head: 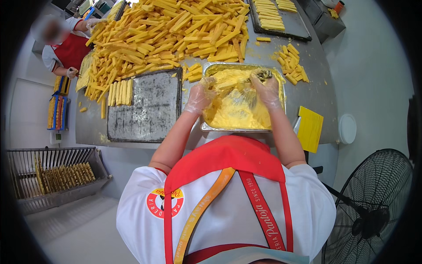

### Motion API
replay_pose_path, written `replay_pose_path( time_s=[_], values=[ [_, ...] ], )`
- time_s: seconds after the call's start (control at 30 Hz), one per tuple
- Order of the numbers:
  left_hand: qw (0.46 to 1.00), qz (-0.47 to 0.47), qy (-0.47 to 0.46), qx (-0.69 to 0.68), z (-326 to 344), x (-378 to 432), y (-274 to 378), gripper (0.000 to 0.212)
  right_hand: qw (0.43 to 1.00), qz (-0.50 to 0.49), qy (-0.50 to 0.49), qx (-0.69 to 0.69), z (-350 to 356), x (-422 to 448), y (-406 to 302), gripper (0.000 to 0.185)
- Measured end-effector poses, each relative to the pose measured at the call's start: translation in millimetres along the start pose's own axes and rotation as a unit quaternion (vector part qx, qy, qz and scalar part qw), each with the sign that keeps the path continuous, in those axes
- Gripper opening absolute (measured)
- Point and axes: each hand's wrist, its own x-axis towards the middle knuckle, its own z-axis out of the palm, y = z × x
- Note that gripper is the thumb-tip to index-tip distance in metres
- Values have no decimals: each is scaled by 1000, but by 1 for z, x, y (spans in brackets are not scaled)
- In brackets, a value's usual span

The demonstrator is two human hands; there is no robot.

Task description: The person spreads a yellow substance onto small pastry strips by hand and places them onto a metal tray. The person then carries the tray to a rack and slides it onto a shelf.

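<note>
A metal pan (242, 130) full of yellow cream (230, 114) stands before me at the table's front edge. My left hand (201, 95), in a clear plastic glove, is over the pan's left rim. Its fingers are closed around a cream-coated cake stick (226, 86), partly hidden by the cream and the hand. Over the pan's right side, my right hand (267, 90), also gloved, grips a cream-smeared tool by its dark handle (264, 75). The tool's working end is blurred against the cream, so its kind is unclear.
A large heap of yellow cake sticks (171, 33) covers the back. Left lies a dark baking tray (148, 109) with several coated sticks (120, 92); another tray (293, 29) is back right. Loose pieces (291, 62), a yellow pad (310, 127) and a fan (369, 211) are right. A co-worker (71, 49) stands far left.
</note>
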Motion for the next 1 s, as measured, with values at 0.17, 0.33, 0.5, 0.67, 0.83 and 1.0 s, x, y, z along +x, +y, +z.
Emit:
replay_pose_path(
  time_s=[0.17,0.33,0.5,0.67,0.83,1.0],
  values=[
    [998,-70,2,-4,2,4,0,32,990,-16,-28,138,12,-15,3,24],
    [996,-93,8,16,2,2,-2,31,994,-92,17,-59,5,-2,9,23],
    [991,-46,14,122,-10,-8,3,24,993,27,-28,107,20,-23,-23,21],
    [975,-13,187,119,-74,-23,-5,21,999,5,31,41,-13,0,38,31],
    [865,-112,421,251,-158,-41,-125,21,998,10,41,53,-6,-13,32,34],
    [837,-254,387,292,-184,-53,-209,27,997,24,17,65,-6,-10,38,33]
  ],
)
